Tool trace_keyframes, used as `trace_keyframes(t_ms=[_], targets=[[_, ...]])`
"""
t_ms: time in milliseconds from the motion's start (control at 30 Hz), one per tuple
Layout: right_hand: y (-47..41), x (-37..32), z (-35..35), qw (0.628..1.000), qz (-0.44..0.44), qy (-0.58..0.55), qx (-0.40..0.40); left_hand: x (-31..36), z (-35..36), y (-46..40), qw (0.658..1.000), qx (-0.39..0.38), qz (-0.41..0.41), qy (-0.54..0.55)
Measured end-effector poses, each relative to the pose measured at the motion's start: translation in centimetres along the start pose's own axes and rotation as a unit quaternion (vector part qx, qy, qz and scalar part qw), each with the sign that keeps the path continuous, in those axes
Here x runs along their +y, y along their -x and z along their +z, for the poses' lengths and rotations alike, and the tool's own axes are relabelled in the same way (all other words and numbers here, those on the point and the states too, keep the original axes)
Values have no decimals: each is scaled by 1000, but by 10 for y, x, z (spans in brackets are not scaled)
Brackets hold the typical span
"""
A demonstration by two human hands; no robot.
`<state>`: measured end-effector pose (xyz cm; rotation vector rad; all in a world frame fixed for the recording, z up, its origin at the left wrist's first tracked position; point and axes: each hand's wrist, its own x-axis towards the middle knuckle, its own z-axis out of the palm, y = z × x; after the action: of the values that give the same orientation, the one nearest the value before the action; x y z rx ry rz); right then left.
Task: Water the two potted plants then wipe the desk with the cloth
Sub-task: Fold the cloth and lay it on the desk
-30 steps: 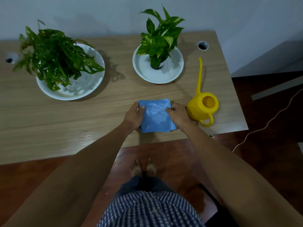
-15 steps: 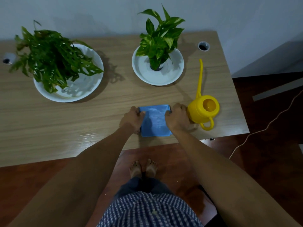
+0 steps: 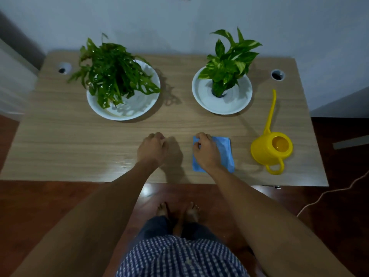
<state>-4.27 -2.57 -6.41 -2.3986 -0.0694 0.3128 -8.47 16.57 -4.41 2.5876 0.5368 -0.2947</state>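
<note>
A: How far along is this, would you say?

B: The watering looks finished. The yellow watering can (image 3: 271,147) stands upright near the right end of the desk (image 3: 60,140), well apart from both hands, its spout pointing toward the back. The two plants sit in white dishes at the back: the ferny plant (image 3: 111,70) on the left, the broad-leaved plant (image 3: 227,62) on the right. There is a sheen on the wood near the front edge, though I cannot tell whether it is water or only reflected light.

A: So the wiping is what's left?

B: I judge it either just starting or just ending; the pictures do not settle which. The blue cloth (image 3: 224,151) lies folded flat on the desk, between the watering can and the middle of the front edge.

A: And the hands?

B: The right hand (image 3: 206,151) rests on the cloth's left half, fingers curled, with the fingertips bunching the cloth's top left corner. It covers part of the cloth, while the right half shows bare. The left hand (image 3: 152,149) is loosely closed into a fist on bare wood, beside the cloth but not touching it, holding nothing I can see.
</note>
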Motion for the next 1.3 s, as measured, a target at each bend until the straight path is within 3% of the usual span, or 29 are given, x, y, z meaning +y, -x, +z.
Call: trace_keyframes(t_ms=[267, 700, 967, 1300], targets=[[14, -33, 51, 992, -65, 103, 23, -63, -12, 6, 997, -13, 59, -53], [34, -14, 107, 962, -82, 261, 21, -105, 50, 8, 986, 44, 128, -96], [32, -7, 114, 955, -81, 282, 36, -112, 62, 5, 979, 85, 140, -123], [32, -12, 111, 953, -77, 291, 30, -113, 62, 3, 980, 82, 139, -116]])
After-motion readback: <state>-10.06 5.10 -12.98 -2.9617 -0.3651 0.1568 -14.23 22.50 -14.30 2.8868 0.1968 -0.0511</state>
